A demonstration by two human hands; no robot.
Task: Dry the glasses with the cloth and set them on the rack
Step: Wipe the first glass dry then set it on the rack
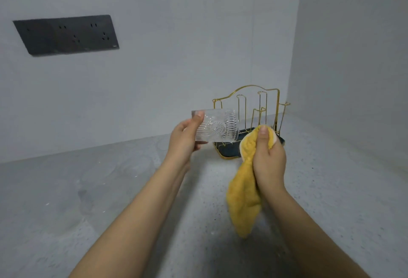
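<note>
My left hand (186, 137) holds a clear patterned glass (218, 126) on its side in the air, thumb on its left end. My right hand (268, 158) grips a bunched yellow cloth (241, 191), whose tail hangs down toward the counter. The cloth's top sits just right of the glass, a small gap between them. Behind both stands a gold wire rack (260, 107) with upright prongs on a dark tray (229, 150). No glass is on the prongs that I can see.
A grey speckled counter (110, 189) runs from the wall to the near edge. A dark socket panel (66, 35) is mounted on the back wall at upper left. The rack stands in the corner near the right wall (353, 57).
</note>
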